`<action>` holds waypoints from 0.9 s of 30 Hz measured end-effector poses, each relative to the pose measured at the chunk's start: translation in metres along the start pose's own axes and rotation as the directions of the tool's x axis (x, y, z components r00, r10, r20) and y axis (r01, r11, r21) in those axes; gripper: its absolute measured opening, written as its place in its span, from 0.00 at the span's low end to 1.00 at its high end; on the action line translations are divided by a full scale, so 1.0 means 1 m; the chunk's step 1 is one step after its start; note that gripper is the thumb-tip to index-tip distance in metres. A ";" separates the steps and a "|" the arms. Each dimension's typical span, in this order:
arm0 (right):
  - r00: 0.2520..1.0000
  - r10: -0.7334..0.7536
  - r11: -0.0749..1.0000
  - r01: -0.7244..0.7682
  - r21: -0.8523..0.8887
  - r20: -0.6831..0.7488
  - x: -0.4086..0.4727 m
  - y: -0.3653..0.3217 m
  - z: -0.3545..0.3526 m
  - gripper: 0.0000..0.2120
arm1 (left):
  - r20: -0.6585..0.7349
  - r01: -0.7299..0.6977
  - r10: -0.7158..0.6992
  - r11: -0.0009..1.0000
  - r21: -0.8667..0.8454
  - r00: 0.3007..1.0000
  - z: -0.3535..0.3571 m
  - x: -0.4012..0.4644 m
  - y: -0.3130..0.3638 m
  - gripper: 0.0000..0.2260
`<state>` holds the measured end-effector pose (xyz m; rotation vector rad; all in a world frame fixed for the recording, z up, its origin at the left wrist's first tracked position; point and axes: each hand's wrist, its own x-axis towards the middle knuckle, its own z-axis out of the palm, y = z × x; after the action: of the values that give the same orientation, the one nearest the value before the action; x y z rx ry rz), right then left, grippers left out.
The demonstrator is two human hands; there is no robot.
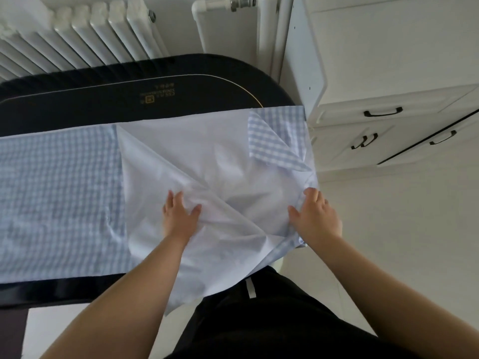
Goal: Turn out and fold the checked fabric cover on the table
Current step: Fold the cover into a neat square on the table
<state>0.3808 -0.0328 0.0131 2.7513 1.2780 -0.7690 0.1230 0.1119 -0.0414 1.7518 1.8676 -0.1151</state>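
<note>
At the near right end of the dark table point(181, 81), head view: the checked fabric cover point(59, 187) lies spread across the surface, its blue-and-white check showing on the left, its plain white inner side uppermost on the right, with one checked corner folded over at the far right. The white part overhangs the near table edge. The left hand point(178, 216) rests palm down on the white cloth, fingers bunching a crease, thumb spread right. The right hand point(315, 216) is at the cover's right edge, fingers curled into the cloth; whether it is pinched tight cannot be told. Both forearms are bare and extended. A white radiator point(77, 35) stands beyond the table; white drawers point(388, 125) with dark handles stand at right, on a pale floor point(401, 229).
</note>
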 end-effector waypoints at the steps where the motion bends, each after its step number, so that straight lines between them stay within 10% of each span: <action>1: 0.992 0.103 0.992 -0.108 0.073 0.070 0.002 -0.003 0.001 0.29 | -0.064 0.120 -0.125 0.990 -0.071 0.990 0.002 -0.007 -0.004 0.31; 5: 0.885 0.240 0.969 -0.196 -0.149 0.399 0.007 0.002 -0.003 0.22 | -0.086 0.426 -0.445 0.887 -0.178 0.891 0.017 -0.039 -0.016 0.30; 9: 0.907 0.118 0.985 -0.054 -0.167 0.404 0.009 0.003 0.000 0.14 | -0.156 0.465 -0.513 0.846 -0.261 0.844 0.026 -0.054 -0.028 0.24; 16: 0.844 -0.339 0.939 0.278 0.201 0.415 0.011 0.013 0.009 0.25 | -0.128 0.382 -0.393 0.918 -0.105 0.911 0.016 -0.063 -0.068 0.20; 19: 0.808 -0.325 0.935 0.353 0.038 0.492 0.010 0.011 0.006 0.37 | -0.094 0.296 -0.291 0.954 0.047 0.952 0.007 -0.064 -0.082 0.21; 22: 0.887 -0.208 0.971 0.239 -0.025 0.413 0.008 0.007 0.018 0.37 | -0.055 0.264 -0.261 0.962 0.076 0.964 -0.005 -0.063 -0.091 0.16; 27: 0.974 0.082 0.729 -0.204 0.653 0.213 0.010 0.001 0.030 0.02 | 0.044 0.236 -0.244 0.962 0.134 0.969 -0.014 -0.046 -0.101 0.21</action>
<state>0.3745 -0.0328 -0.0180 3.1325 0.8384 -1.7008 0.0225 0.0632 -0.0408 1.5763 2.0617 -0.3839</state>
